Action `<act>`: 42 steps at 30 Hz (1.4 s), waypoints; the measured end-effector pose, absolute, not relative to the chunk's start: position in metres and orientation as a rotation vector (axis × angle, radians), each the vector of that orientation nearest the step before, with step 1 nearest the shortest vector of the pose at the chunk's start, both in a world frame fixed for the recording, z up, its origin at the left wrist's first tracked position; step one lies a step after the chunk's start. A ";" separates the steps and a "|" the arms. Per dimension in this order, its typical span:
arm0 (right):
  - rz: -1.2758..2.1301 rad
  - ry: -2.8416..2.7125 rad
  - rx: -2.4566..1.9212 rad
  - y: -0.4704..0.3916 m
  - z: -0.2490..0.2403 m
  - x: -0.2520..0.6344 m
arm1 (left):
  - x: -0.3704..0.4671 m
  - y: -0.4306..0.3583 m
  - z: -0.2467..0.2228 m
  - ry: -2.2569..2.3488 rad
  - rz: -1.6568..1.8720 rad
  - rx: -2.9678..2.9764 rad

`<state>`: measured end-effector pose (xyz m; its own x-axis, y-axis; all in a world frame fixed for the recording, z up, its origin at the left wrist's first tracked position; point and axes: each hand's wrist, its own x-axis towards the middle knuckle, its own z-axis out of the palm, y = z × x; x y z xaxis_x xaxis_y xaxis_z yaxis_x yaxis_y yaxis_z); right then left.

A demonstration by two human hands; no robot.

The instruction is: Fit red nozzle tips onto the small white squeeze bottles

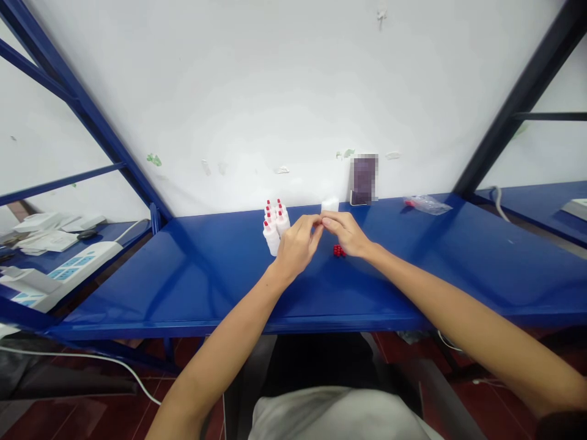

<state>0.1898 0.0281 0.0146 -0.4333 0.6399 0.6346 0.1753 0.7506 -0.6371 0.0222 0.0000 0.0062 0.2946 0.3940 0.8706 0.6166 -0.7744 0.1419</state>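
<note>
My left hand (296, 245) and my right hand (347, 233) meet at the fingertips above the blue table (206, 275). Both are closed in a pinch, and whatever sits between the fingers is too small or hidden to make out. Just left of my left hand stands a group of white squeeze bottles (271, 238) with red pointed tips, partly covered by that hand. Below my right hand lies a small cluster of red caps (339, 250). Behind the fingertips a plain white object (329, 205) shows in part.
A phone-like dark panel (364, 179) leans on the white wall. To its right lies a clear plastic bag (428, 205) with something red in it. White power strips (76, 266) are on a neighbouring surface at the left. Blue metal posts (98, 125) flank the table.
</note>
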 end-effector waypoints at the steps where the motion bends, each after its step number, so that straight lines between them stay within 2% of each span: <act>1: 0.610 -1.980 -0.625 0.028 0.014 0.190 | 0.022 0.000 0.006 -0.923 -1.483 -2.337; 12: 0.901 -1.970 -0.663 0.020 0.017 0.184 | 0.022 0.001 0.004 -0.807 -1.577 -2.327; 23: 1.249 -1.838 -0.576 0.029 0.014 0.182 | 0.021 -0.004 0.015 -1.112 -1.796 -2.426; 33: 1.330 -1.770 -0.530 0.023 0.017 0.178 | 0.014 -0.009 0.025 -1.187 -1.680 -2.533; 38: 1.102 -1.930 -0.639 0.024 0.014 0.180 | -0.015 -0.015 0.040 -1.331 -1.671 -2.407; 42: 0.759 -1.762 -0.902 0.038 0.010 0.189 | -0.038 -0.014 0.047 -1.452 -1.417 -2.337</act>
<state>0.1886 0.0382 0.0102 -0.2468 0.8437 0.4767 0.2330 0.5292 -0.8159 -0.0381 -0.0139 0.0466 0.1410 0.6868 0.7130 0.7295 -0.5589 0.3942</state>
